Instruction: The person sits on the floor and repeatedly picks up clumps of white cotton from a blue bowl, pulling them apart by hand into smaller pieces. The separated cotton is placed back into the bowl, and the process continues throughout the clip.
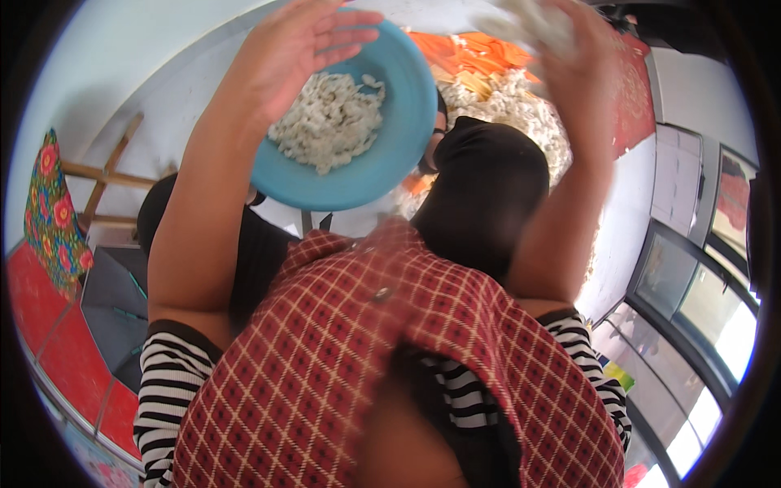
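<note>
A round blue plastic basin (410, 116) sits in front of me, holding a heap of whitish fluffy clumps (335, 119) that look like raw fibre stuffing. My left hand (302, 46) hovers above its far left side, palm down and fingers apart, with nothing in it. Up at the right, my right hand (576, 52) is blurred by motion and grips a whitish clump of fibre (540, 27). Below that hand, a larger pile of the same fibre (515, 110) spreads beside an orange cloth (470, 55).
My black-clad knee (488, 165) rises between basin and pile. A red patterned cloth (631, 91) lies at the far right, near glass-paned frames (665, 262). To the left are a wooden frame (107, 174), a floral cloth (55, 213) and a dark umbrella (113, 305).
</note>
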Motion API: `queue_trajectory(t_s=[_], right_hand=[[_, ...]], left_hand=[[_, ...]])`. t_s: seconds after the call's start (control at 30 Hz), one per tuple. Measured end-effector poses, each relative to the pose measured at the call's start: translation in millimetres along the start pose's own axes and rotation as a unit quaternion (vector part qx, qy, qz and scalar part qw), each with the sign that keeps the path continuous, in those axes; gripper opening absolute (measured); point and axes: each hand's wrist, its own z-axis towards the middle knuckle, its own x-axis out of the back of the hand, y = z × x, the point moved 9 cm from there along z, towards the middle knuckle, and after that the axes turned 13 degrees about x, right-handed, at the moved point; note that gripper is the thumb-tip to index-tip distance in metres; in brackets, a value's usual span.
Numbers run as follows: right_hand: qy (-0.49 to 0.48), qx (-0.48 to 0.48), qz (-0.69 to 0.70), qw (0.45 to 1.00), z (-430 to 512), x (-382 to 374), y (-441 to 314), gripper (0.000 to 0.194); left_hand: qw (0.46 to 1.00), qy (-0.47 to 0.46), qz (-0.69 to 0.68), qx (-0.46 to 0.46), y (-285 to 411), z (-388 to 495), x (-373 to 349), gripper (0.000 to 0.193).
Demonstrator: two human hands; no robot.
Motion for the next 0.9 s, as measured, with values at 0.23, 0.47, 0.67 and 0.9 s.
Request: queue_trajectory(t_s=[0.23, 0.47, 0.67, 0.9], right_hand=[[-0.283, -0.26, -0.137, 0.913, -90, 98, 67, 0.041], [-0.064, -0.089, 0.136, 0.985, 41, 24, -24, 0.025], [-0.067, -0.094, 0.202, 0.973, 51, -63, -37, 0.019], [-0.128, -0.282, 0.303, 0.901, 39, -66, -7, 0.021]], left_hand=[[0.992, 0.043, -0.114, 0.019, 0, 2, 11, 0.033], [0.995, 0.084, -0.04, 0.019, -5, 10, 8, 0.029], [0.991, 0.086, 0.1, 0.01, -36, 38, 32, 0.034], [0.872, 0.146, 0.458, 0.096, -148, 71, 67, 0.047]])
